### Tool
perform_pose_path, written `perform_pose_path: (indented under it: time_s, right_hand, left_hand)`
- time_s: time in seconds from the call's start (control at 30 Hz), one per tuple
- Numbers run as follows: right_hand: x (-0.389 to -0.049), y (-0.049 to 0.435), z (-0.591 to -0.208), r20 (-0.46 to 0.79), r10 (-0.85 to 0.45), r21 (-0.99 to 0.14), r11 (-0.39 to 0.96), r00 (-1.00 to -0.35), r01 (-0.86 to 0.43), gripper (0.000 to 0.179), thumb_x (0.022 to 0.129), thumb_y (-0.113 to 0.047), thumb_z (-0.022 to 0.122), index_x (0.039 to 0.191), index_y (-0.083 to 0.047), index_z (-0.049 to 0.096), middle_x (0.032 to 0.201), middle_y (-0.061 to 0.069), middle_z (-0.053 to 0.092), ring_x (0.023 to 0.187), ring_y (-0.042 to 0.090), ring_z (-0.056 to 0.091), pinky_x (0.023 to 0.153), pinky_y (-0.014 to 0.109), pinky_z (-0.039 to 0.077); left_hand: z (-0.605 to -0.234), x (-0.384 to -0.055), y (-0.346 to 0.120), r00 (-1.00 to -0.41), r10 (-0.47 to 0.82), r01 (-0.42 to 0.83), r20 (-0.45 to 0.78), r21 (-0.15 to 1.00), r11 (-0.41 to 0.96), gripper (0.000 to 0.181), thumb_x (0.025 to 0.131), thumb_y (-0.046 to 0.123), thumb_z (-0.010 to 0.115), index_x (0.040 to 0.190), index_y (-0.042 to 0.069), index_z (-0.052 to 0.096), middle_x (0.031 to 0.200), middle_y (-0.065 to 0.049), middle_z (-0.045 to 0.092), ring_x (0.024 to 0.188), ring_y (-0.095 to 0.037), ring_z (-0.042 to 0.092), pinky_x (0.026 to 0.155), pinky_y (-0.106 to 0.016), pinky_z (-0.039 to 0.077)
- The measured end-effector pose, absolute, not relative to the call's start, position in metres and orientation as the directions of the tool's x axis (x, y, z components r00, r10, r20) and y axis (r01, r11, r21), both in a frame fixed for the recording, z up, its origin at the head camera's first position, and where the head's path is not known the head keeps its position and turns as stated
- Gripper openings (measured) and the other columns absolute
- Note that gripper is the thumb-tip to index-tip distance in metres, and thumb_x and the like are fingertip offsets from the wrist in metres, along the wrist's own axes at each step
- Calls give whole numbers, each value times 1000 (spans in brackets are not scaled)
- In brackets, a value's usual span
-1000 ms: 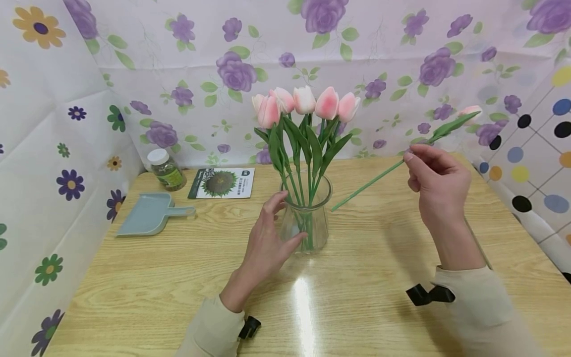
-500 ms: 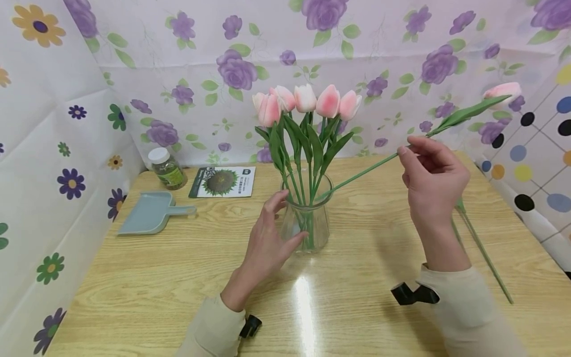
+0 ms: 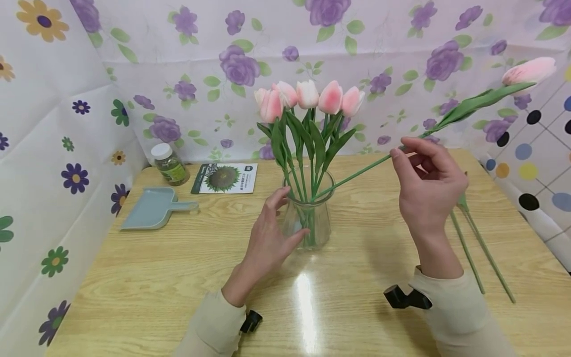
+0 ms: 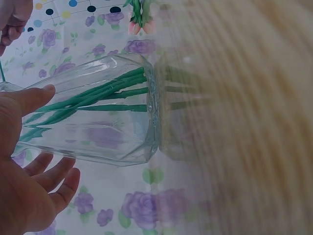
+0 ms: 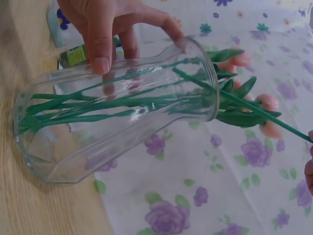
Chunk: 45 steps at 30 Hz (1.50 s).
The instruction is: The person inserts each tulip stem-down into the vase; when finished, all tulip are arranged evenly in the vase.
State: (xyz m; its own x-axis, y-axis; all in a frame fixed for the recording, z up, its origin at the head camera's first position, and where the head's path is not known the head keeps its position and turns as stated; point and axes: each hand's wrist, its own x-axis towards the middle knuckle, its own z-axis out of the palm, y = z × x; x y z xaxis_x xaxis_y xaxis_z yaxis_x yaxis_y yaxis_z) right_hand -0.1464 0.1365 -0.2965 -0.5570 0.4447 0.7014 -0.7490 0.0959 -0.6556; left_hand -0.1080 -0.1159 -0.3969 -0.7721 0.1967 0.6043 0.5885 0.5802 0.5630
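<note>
While upright, glass vase (image 3: pixel 322 224) with tulips (image 3: pixel 317 144)

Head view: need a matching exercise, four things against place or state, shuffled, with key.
Things
1. Clear glass vase
2. Grey-blue plastic dustpan
3. White-capped transparent jar
4. Single slanting pink tulip

Place or state
A. Pinched in the right hand
B. Behind the dustpan
C. Holding several pale pink tulips
D. Flat, handle toward the vase

Pairs: 1-C, 2-D, 3-B, 4-A

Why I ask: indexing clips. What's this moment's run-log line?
left hand: around glass vase | right hand: pinches tulip | stem tip: inside vase, above base | other tulips: standing in vase
</note>
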Motion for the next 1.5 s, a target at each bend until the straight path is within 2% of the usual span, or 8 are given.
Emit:
perform_pose_path:
  time_s: [0.33, 0.57, 0.77, 1.1, 1.5]
  right_hand:
    - [-140, 120, -286, 770, 383, -596, 148, -510, -789, 15, 84, 11, 75, 99, 17, 74, 89, -6, 73, 67, 6, 60, 55, 12, 41]
    - [-138, 110, -285, 822, 252, -558, 172, -511, -812, 12, 85, 12, 73, 98, 12, 76, 92, -6, 71, 68, 5, 57, 59, 14, 44]
    - [-139, 105, -288, 840, 111, -542, 188, -531, -819, 14, 88, 11, 73, 100, 7, 78, 92, -8, 67, 64, 5, 51, 55, 15, 38]
    - [-145, 101, -289, 831, -88, -508, 284, -550, -813, 19, 89, 11, 76, 103, 0, 80, 90, 12, 70, 60, 6, 43, 54, 18, 36]
    - [-150, 95, -293, 814, -284, -390, 380, -507, -839, 16, 89, 9, 76, 102, -1, 79, 91, 11, 73, 57, 9, 40, 56, 18, 32]
  left_hand:
    - [-397, -108, -116, -769, 202, 594, 607, 561, 576, 104, 76, 8, 96, 152, 14, 25, 154, -22, 48, 121, -40, 68, 94, -52, 60]
    - [-397, -108, -116, -763, 203, 597, 614, 548, 586, 105, 76, 9, 96, 153, 14, 25, 153, -21, 48, 121, -38, 68, 95, -50, 60]
    - [-396, -109, -116, -761, 206, 597, 615, 540, 593, 105, 76, 9, 96, 153, 13, 24, 152, -21, 48, 122, -38, 67, 94, -50, 60]
    - [-396, -108, -117, -765, 209, 596, 609, 545, 590, 106, 76, 8, 96, 153, 13, 24, 153, -21, 48, 122, -38, 68, 95, -51, 60]
    - [-397, -109, -117, -751, 214, 610, 625, 530, 589, 105, 75, 9, 96, 153, 13, 25, 152, -21, 49, 121, -40, 68, 93, -52, 60]
